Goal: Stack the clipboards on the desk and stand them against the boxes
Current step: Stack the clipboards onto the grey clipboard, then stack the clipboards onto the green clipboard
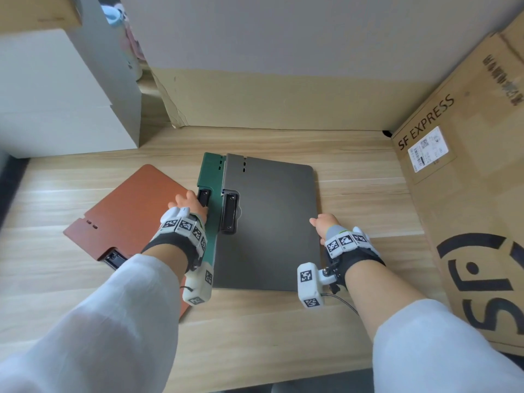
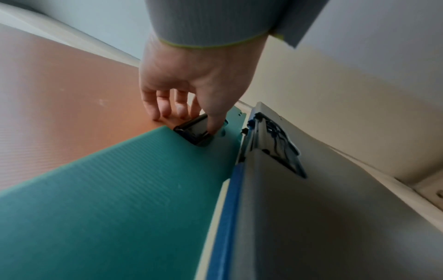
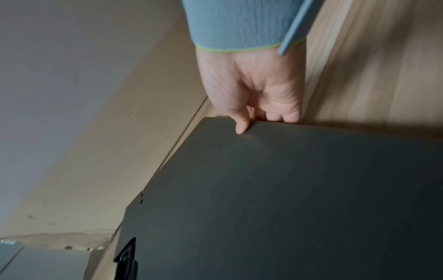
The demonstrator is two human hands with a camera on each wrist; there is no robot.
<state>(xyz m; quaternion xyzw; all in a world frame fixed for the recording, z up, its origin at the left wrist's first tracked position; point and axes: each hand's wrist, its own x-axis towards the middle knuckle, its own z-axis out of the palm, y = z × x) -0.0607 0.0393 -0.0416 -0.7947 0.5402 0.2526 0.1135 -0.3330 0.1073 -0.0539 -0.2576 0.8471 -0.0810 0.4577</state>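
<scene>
White box [image 1: 56, 89] far left at the desk's back; orange clipboard [image 1: 133, 214] lies flat on the wooden desk [image 1: 255, 321], its right edge under the green clipboard [image 1: 211, 177]. Left hand [image 1: 188, 204] pinches the green board's black clip [image 2: 194, 130] (thumb on top, fingers curled at the edge). Grey clipboard [image 1: 272, 222] overlaps the green one; right hand [image 1: 323, 225] pinches its right edge, thumb on top, and the SF Express carton [image 1: 467, 194] stands at right.

Pale wood-grain desk [image 1: 354, 194], plain grey wall [image 1: 283, 32] behind, white cabinet [image 1: 56, 95] at left, soft even light
</scene>
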